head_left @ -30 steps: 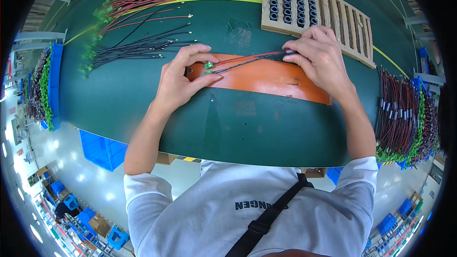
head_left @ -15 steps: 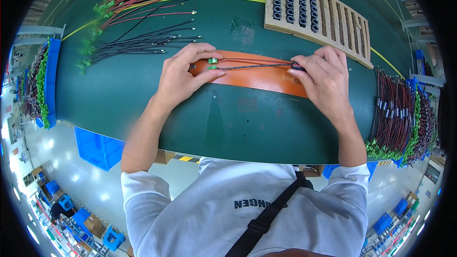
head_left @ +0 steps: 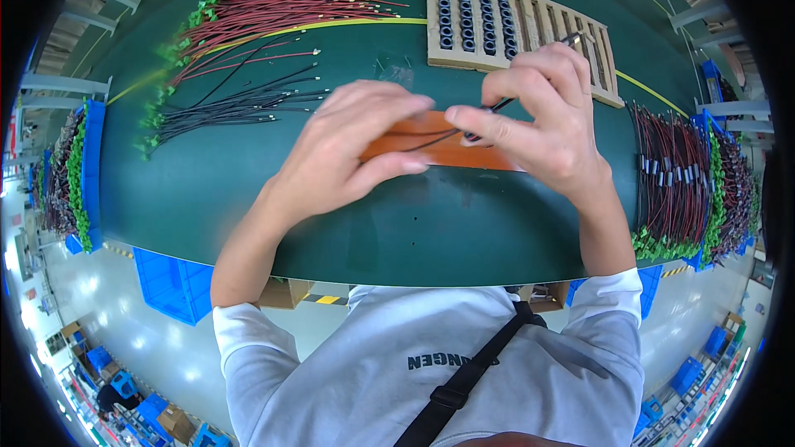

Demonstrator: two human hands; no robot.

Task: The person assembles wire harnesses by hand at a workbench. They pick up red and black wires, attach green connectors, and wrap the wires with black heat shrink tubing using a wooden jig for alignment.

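Observation:
My right hand (head_left: 542, 120) is closed on thin dark wires (head_left: 501, 104), whose ends (head_left: 573, 37) stick out above the fingers. A small black ring (head_left: 472, 136) shows by its thumb. From there the wires trail left over an orange strip (head_left: 464, 155) towards my left hand (head_left: 344, 149). That hand is blurred, its thumb and fingers apart, with the strip visible between them. Any green connectors on the wires' left end are hidden.
At the far right of the green table (head_left: 348, 240) lies a wooden slotted tray (head_left: 530, 62) partly filled with black rings. Red wires (head_left: 290, 7) and black wires (head_left: 224, 108) with green connectors lie far left. Bundled wires (head_left: 675, 165) are at the right edge.
My right hand has moved left and turned, raising the wire ends. My left hand has shifted right, and its fingers have left the green connectors, which no longer show.

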